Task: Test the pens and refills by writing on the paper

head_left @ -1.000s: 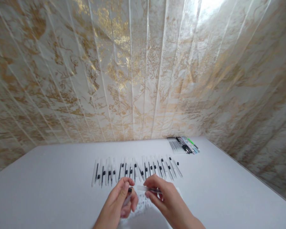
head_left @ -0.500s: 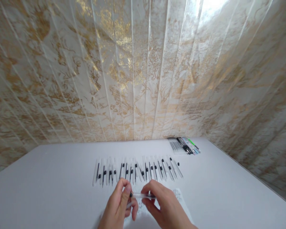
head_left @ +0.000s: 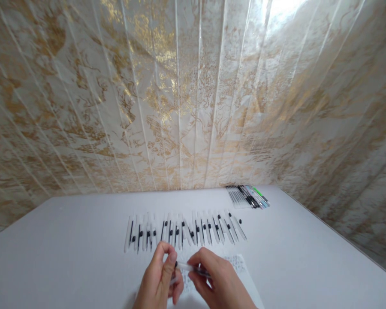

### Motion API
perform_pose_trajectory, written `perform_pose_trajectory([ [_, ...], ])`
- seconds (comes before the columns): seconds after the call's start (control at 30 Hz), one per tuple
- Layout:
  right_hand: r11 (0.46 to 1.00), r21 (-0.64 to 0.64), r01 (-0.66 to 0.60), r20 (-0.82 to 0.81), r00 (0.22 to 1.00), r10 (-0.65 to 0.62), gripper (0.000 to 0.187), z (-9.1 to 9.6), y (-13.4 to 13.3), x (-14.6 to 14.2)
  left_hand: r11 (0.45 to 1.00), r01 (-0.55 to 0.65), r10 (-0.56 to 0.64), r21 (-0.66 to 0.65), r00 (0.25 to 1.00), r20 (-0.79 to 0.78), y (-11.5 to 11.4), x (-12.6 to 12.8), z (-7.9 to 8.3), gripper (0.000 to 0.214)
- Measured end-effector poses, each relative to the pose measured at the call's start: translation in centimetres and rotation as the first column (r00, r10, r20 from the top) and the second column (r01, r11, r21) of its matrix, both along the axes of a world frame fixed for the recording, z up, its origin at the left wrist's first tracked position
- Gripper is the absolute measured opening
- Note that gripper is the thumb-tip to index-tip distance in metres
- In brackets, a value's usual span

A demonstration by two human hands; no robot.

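Observation:
In front of my chest both hands work on a clear pen barrel (head_left: 185,267) with a dark refill showing inside its right part. My right hand (head_left: 212,274) pinches the barrel between thumb and fingers. My left hand (head_left: 162,274) is closed, thumb against forefinger, on a small black end plug (head_left: 176,264) at the barrel's left end. A translucent piece (head_left: 173,281) shows under the left fingers; its kind is unclear. Just beyond the hands lies a row of clear pen barrels (head_left: 127,234), dark refills (head_left: 139,237) and black plugs (head_left: 154,233).
Beneath my hands lies a sheet of paper with writing (head_left: 241,266) on the white table (head_left: 67,249). At the back right are thin refills (head_left: 234,197) and several finished-looking pens (head_left: 252,201). A gold-patterned curtain (head_left: 180,107) hangs behind the table.
My right hand has shifted slightly left and down, bringing the barrel closer to the left fingers and tilting its right end lower. The row of parts is unchanged.

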State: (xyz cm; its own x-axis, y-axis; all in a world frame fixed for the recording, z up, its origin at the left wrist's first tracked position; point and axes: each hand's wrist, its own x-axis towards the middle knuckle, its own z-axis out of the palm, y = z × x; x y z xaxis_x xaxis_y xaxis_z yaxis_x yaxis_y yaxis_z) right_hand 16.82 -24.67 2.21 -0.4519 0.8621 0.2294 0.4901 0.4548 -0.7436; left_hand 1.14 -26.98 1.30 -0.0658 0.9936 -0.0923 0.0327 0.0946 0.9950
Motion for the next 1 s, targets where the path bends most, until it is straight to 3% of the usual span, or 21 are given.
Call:
perform_pose_trajectory([
  [0.27,0.996,0.091,-0.012,0.033,0.999,0.009,0.01,-0.7,0.0,0.1,0.999,0.039,-0.041,0.035,0.997,0.072,1.1,-0.8,-0.5,0.051],
  [0.5,0.947,0.317,-0.055,0.156,0.988,0.005,0.017,-0.7,-0.3,0.2,1.0,0.005,-0.007,0.014,0.994,0.108,1.2,-0.9,-1.0,0.053],
  [0.6,0.935,0.35,-0.057,0.183,0.983,-0.009,0.015,-0.4,-0.3,0.3,1.0,-0.004,0.002,0.021,0.994,0.109,0.9,-0.5,-1.1,0.052],
  [0.67,0.957,0.284,-0.052,0.161,0.987,0.006,0.012,-0.1,-0.1,0.4,1.0,-0.025,0.023,0.019,0.994,0.105,0.7,-0.3,-1.0,0.051],
  [0.77,0.998,0.052,-0.036,0.091,0.995,0.031,0.013,0.4,0.1,0.4,0.999,-0.03,0.028,0.019,0.993,0.114,0.7,-0.2,-0.9,0.051],
  [0.87,0.982,-0.175,-0.066,0.027,0.997,0.072,0.022,1.0,0.4,0.3,0.999,-0.009,0.005,0.032,0.991,0.134,0.8,-0.4,-0.8,0.05],
  [1.0,0.964,-0.249,-0.091,-0.044,0.996,0.082,0.031,1.0,0.4,0.3,0.999,-0.03,0.026,0.027,0.988,0.15,1.1,-0.6,-1.2,0.05],
])
